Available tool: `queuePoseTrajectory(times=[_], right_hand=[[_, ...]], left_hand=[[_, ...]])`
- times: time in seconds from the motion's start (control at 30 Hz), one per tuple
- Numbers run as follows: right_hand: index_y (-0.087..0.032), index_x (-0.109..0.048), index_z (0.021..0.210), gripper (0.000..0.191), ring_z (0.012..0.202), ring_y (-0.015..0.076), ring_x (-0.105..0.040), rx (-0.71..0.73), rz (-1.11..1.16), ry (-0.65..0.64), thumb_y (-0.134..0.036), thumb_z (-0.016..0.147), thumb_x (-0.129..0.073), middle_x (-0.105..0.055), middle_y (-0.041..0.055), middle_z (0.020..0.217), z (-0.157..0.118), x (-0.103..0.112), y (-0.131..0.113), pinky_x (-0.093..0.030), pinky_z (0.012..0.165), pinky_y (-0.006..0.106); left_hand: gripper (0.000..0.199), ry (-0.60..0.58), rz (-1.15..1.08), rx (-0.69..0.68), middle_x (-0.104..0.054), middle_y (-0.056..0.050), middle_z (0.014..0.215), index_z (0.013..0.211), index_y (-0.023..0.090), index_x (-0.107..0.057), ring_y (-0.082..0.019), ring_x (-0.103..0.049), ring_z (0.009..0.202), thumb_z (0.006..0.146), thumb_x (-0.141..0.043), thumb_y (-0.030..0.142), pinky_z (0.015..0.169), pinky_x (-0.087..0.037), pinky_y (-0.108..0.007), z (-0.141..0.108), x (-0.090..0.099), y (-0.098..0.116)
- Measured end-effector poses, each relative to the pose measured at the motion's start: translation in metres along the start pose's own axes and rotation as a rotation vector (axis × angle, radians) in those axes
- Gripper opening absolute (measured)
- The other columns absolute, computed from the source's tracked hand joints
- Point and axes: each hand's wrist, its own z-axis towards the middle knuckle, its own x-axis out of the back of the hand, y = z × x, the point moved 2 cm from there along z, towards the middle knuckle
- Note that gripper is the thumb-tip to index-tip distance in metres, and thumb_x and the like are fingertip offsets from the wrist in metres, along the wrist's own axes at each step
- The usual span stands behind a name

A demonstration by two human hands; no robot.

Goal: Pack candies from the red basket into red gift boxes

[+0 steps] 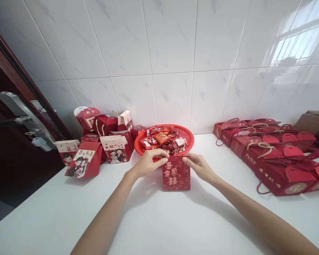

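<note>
A small red box with pale lettering stands upright on the white table, in front of the basket. My left hand pinches its top left corner between thumb and fingers. At the top right corner, my right hand grips it the same way, thumb on the front face. Just behind the box is a red plastic basket holding several red-wrapped packets. The box hides part of the basket's front rim.
Several red and white gift boxes are grouped at the left on the white table. Rows of red boxes with cord handles fill the right side. Behind is a tiled wall; a dark door with a metal handle is at far left.
</note>
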Motion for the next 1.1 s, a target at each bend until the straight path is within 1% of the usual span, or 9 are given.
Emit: queuePoseTrajectory(times=[0.17, 0.33, 0.5, 0.63, 0.73, 0.83, 0.93, 1.0, 1.1], right_hand=[[-0.02, -0.068, 0.104, 0.04, 0.096, 0.0243, -0.068, 0.016, -0.006, -0.002, -0.056, 0.09, -0.057, -0.073, 0.0072, 0.102, 0.0, 0.0, -0.001, -0.054, 0.087, 0.039], [-0.021, -0.065, 0.103, 0.039, 0.092, 0.0227, -0.067, 0.062, -0.089, 0.099, -0.057, 0.089, -0.059, -0.071, 0.0078, 0.103, 0.001, 0.004, 0.0, -0.054, 0.081, 0.036], [-0.02, -0.065, 0.098, 0.041, 0.087, 0.0215, -0.067, 0.072, -0.084, 0.079, -0.06, 0.089, -0.056, -0.071, 0.0061, 0.094, 0.002, 0.005, 0.002, -0.055, 0.078, 0.035], [-0.021, -0.068, 0.095, 0.038, 0.082, 0.0199, -0.065, 0.124, -0.23, 0.065, -0.056, 0.092, -0.054, -0.072, 0.0047, 0.089, -0.007, 0.015, -0.023, -0.054, 0.077, 0.034], [-0.022, -0.069, 0.089, 0.033, 0.075, 0.0182, -0.064, 0.212, -0.437, 0.173, -0.051, 0.094, -0.054, -0.07, 0.0042, 0.082, -0.032, 0.044, -0.062, -0.053, 0.071, 0.031], [-0.023, -0.071, 0.091, 0.026, 0.073, 0.0179, -0.064, 0.287, -0.614, 0.492, -0.048, 0.089, -0.064, -0.07, 0.0046, 0.082, -0.08, 0.09, -0.104, -0.051, 0.066, 0.03], [-0.02, -0.073, 0.088, 0.032, 0.063, 0.016, -0.06, 0.381, -0.715, 1.052, -0.051, 0.08, -0.074, -0.068, 0.0057, 0.073, -0.144, 0.142, -0.132, -0.048, 0.061, 0.032], [-0.018, -0.074, 0.081, 0.042, 0.064, 0.0185, -0.061, 0.478, -0.732, 1.447, -0.058, 0.067, -0.081, -0.068, 0.0082, 0.073, -0.188, 0.171, -0.135, -0.047, 0.064, 0.039], [-0.022, -0.075, 0.076, 0.049, 0.066, 0.0254, -0.063, 0.513, -0.713, 1.846, -0.065, 0.055, -0.083, -0.07, 0.0109, 0.075, -0.243, 0.207, -0.119, -0.045, 0.065, 0.048]], left_hand=[[0.026, 0.015, -0.012, 0.067, -0.075, -0.006, 0.103, 0.1, 0.019, -0.073, -0.023, -0.069, 0.095, 0.084, -0.063, 0.037, 0.09, -0.055, -0.035, 0.002, -0.002, -0.005], [0.023, 0.113, 0.04, -0.009, -0.075, -0.005, 0.095, 0.093, 0.018, -0.071, -0.021, -0.069, 0.089, 0.087, -0.058, 0.036, 0.088, -0.055, -0.034, 0.002, -0.011, -0.003], [0.021, 0.184, 0.044, -0.064, -0.075, -0.005, 0.093, 0.09, 0.019, -0.069, -0.021, -0.068, 0.087, 0.086, -0.059, 0.037, 0.085, -0.055, -0.033, 0.003, -0.023, -0.004], [0.031, 0.176, 0.006, 0.0, -0.076, -0.007, 0.097, 0.095, 0.018, -0.071, -0.024, -0.07, 0.092, 0.083, -0.063, 0.046, 0.089, -0.055, -0.035, 0.005, -0.02, -0.006], [0.036, 0.169, -0.024, 0.03, -0.077, -0.008, 0.096, 0.091, 0.018, -0.073, -0.025, -0.07, 0.093, 0.083, -0.063, 0.051, 0.089, -0.056, -0.035, 0.006, -0.016, -0.009], [0.038, 0.168, -0.04, 0.032, -0.077, -0.007, 0.093, 0.089, 0.018, -0.073, -0.025, -0.07, 0.091, 0.082, -0.063, 0.054, 0.088, -0.056, -0.034, 0.007, -0.015, -0.012], [0.038, 0.174, -0.036, 0.035, -0.076, -0.007, 0.089, 0.086, 0.018, -0.073, -0.024, -0.07, 0.088, 0.08, -0.065, 0.055, 0.085, -0.057, -0.033, 0.008, -0.016, -0.013], [0.037, 0.178, -0.033, 0.027, -0.076, -0.007, 0.088, 0.085, 0.019, -0.073, -0.024, -0.07, 0.086, 0.079, -0.066, 0.055, 0.083, -0.057, -0.033, 0.008, -0.016, -0.012], [0.035, 0.181, -0.024, 0.014, -0.076, -0.006, 0.086, 0.083, 0.019, -0.073, -0.024, -0.07, 0.084, 0.078, -0.067, 0.054, 0.083, -0.058, -0.033, 0.008, -0.016, -0.011]])
